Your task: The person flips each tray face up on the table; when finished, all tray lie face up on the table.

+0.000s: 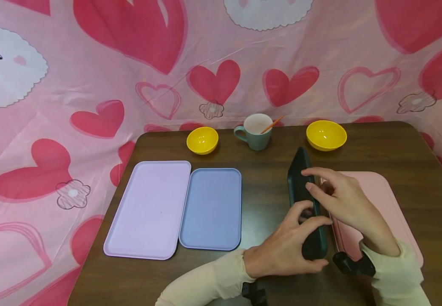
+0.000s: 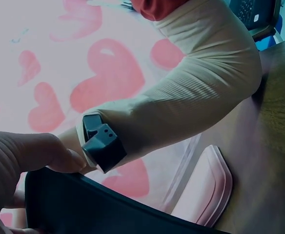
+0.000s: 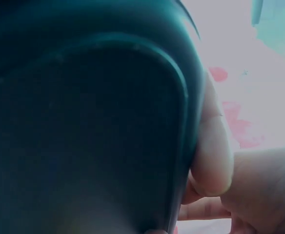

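Both hands hold a dark, near-black tray (image 1: 296, 182) tilted up on its edge above the right part of the table. My left hand (image 1: 282, 242) grips its near end, thumb and fingers on either side of it. At the upper part of the same tray, my right hand (image 1: 343, 199) pinches the edge between thumb and fingers. In the left wrist view the dark tray (image 2: 93, 204) runs out from under the left thumb. The tray's rounded corner (image 3: 132, 97) fills most of the right wrist view. A pink tray (image 1: 378, 199) lies beneath the right hand, partly covered by it.
A lilac tray (image 1: 148, 208) and a blue tray (image 1: 211, 208) lie side by side at the left. Along the back stand a small yellow bowl (image 1: 202, 141), a teal mug (image 1: 257, 138) with an orange stick (image 1: 272, 124) in it, and a larger yellow bowl (image 1: 326, 136).
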`<state>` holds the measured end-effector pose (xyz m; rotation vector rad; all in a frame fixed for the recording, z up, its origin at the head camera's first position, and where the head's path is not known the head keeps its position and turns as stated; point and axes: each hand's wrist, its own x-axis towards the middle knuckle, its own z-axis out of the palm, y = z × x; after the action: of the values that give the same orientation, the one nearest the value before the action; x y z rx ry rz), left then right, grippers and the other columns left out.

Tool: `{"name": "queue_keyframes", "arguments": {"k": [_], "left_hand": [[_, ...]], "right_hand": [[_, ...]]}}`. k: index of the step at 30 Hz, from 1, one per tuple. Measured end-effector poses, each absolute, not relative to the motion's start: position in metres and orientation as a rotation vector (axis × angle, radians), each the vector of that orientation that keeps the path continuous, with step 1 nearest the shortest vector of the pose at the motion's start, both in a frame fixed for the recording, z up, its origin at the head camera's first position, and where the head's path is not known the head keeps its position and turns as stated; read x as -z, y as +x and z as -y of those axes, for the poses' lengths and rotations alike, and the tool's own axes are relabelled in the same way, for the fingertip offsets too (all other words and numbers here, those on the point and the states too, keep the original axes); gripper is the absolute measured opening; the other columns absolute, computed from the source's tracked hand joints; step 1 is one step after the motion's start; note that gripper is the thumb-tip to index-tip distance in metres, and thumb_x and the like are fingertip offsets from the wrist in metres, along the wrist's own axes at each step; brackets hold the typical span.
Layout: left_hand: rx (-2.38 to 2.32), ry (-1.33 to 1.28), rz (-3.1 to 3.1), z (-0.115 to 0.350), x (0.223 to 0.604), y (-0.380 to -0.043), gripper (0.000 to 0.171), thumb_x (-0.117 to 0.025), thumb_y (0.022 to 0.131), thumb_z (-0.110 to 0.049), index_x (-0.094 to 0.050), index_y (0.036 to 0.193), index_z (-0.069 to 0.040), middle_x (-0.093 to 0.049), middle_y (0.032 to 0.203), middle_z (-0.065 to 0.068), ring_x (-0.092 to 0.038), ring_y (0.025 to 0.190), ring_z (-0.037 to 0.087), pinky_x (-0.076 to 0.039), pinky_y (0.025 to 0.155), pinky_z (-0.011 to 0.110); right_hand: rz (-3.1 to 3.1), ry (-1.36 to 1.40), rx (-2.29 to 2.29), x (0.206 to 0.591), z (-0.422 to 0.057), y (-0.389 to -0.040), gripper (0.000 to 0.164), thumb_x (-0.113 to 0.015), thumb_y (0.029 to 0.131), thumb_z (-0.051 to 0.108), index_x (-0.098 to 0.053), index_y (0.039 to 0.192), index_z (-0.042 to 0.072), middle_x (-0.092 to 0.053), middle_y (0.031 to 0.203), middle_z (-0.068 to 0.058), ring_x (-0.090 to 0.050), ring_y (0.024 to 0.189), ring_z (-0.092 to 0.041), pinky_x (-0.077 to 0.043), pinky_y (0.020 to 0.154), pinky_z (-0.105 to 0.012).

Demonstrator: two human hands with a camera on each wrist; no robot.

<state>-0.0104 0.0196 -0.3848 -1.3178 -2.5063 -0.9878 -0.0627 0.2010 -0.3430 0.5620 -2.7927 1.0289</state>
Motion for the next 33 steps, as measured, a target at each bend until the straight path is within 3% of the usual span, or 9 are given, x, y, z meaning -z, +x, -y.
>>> {"name": "queue_keyframes", "arguments": {"k": [7,14,22,26,30,33], "left_hand": [[0.997,-1.367,2.509,-0.023,0.385,-0.011,0.07,-0.086,0.074,-0.031,-0.056,0.134,-0.011,-0.034,0.141,0.012,-0.044,0.124,0.017,-0.03,0.11,0.008],[1.103,-1.418,2.564,-0.023,0.384,-0.01,0.068,-0.085,0.077,-0.023,-0.055,0.136,-0.01,-0.033,0.144,0.016,-0.039,0.13,0.024,-0.035,0.111,0.017],[1.049,-1.376,2.574,-0.014,0.384,-0.008,0.081,-0.085,0.077,-0.033,-0.045,0.145,-0.015,-0.033,0.146,0.015,-0.039,0.133,0.021,-0.035,0.111,0.017],[1.08,-1.343,2.57,-0.005,0.387,-0.007,0.088,-0.086,0.076,-0.036,-0.04,0.149,-0.016,-0.033,0.146,0.013,-0.042,0.13,0.019,-0.037,0.108,0.015],[1.23,-1.282,2.593,0.006,0.392,-0.009,0.091,-0.087,0.075,-0.032,-0.037,0.15,-0.016,-0.032,0.147,0.013,-0.042,0.128,0.02,-0.04,0.105,0.017],[1.343,-1.19,2.644,0.014,0.397,-0.012,0.093,-0.087,0.075,-0.03,-0.035,0.151,-0.016,-0.031,0.148,0.012,-0.039,0.132,0.021,-0.042,0.109,0.026]], "right_hand": [[2.84,0.462,-0.983,0.34,-0.204,-0.064,0.028,-0.066,0.092,0.014,-0.067,0.121,0.012,-0.053,0.057,0.004,-0.042,0.049,-0.002,-0.036,0.043,-0.023],[2.896,0.413,-0.981,0.34,-0.207,-0.065,0.028,-0.065,0.092,0.015,-0.066,0.119,0.01,-0.042,0.05,0.007,-0.038,0.043,-0.004,-0.031,0.042,-0.024],[2.925,0.4,-1.025,0.341,-0.208,-0.068,0.028,-0.064,0.092,0.015,-0.066,0.12,0.01,-0.04,0.048,0.007,-0.04,0.041,-0.006,-0.031,0.041,-0.024],[2.933,0.385,-1.063,0.345,-0.211,-0.071,0.029,-0.064,0.093,0.016,-0.066,0.121,0.011,-0.048,0.05,0.004,-0.049,0.045,-0.006,-0.034,0.041,-0.025],[2.92,0.35,-1.119,0.352,-0.217,-0.073,0.029,-0.066,0.093,0.016,-0.066,0.122,0.01,-0.072,0.079,-0.016,-0.067,0.059,-0.008,-0.043,0.046,-0.023],[2.913,0.31,-1.19,0.357,-0.222,-0.074,0.029,-0.066,0.094,0.015,-0.066,0.122,0.008,-0.07,0.115,-0.028,-0.072,0.067,-0.005,-0.051,0.053,-0.022]]}}
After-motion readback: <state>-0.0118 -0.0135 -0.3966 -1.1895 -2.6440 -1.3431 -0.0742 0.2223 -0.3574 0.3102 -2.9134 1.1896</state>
